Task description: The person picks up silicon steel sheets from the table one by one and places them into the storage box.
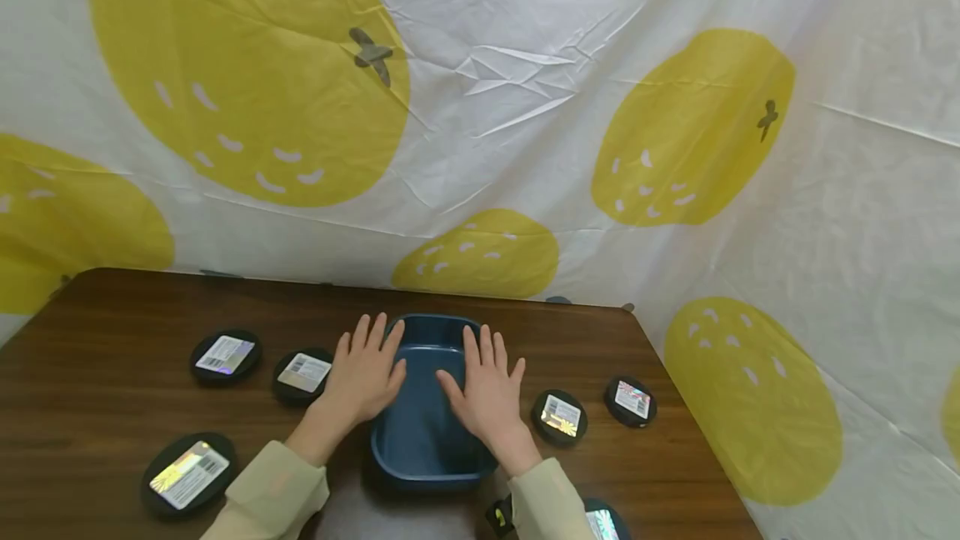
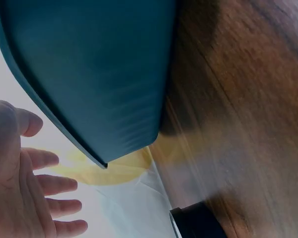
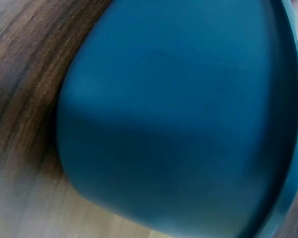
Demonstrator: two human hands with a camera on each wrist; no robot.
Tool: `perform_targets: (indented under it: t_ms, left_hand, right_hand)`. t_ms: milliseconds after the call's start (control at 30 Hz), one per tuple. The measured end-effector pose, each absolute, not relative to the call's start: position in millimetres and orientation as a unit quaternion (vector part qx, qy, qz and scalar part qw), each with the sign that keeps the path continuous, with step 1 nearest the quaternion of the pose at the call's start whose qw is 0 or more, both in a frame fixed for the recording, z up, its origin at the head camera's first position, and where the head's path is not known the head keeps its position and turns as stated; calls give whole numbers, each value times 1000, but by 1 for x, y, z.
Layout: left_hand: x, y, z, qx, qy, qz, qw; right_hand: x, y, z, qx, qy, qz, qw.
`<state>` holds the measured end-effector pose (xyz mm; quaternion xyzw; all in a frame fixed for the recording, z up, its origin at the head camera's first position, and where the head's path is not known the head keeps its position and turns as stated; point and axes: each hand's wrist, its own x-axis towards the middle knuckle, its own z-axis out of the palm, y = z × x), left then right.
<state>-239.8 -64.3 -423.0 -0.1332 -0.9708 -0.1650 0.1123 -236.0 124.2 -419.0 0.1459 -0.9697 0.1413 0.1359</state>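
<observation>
A deep blue rectangular bin (image 1: 431,473) with rounded corners stands on the table, and its floor looks bare. Above its left rim is my left hand (image 1: 360,369), palm down with fingers spread. My right hand (image 1: 491,394) is held likewise over the right rim. Neither hand grips anything. In the left wrist view, a gap shows between the left hand (image 2: 20,183) and the outer wall of the bin (image 2: 94,79). The right wrist view is filled by the bin's side (image 3: 164,124); the right hand does not show there.
Black round containers with white labels lie about the brown table (image 1: 82,407): three on the left (image 1: 225,357), several on the right (image 1: 559,417). One (image 1: 606,521) is partly behind the right sleeve. A lemon-print curtain (image 1: 510,157) hangs behind the table.
</observation>
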Motion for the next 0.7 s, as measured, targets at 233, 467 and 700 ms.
perform_targets:
  t_ms: [233, 467, 700]
  left_hand:
    - [-241, -68, -422, -130, -969, -173, 122]
    - [-240, -71, -421, -122, -968, -185, 118]
    - [-242, -72, -426, -120, -967, -185, 127]
  right_hand:
    - [-235, 127, -419, 148, -963, 150, 166]
    - [-236, 131, -421, 142, -962, 142, 184]
    - [-236, 134, -424, 138, -962, 149, 184]
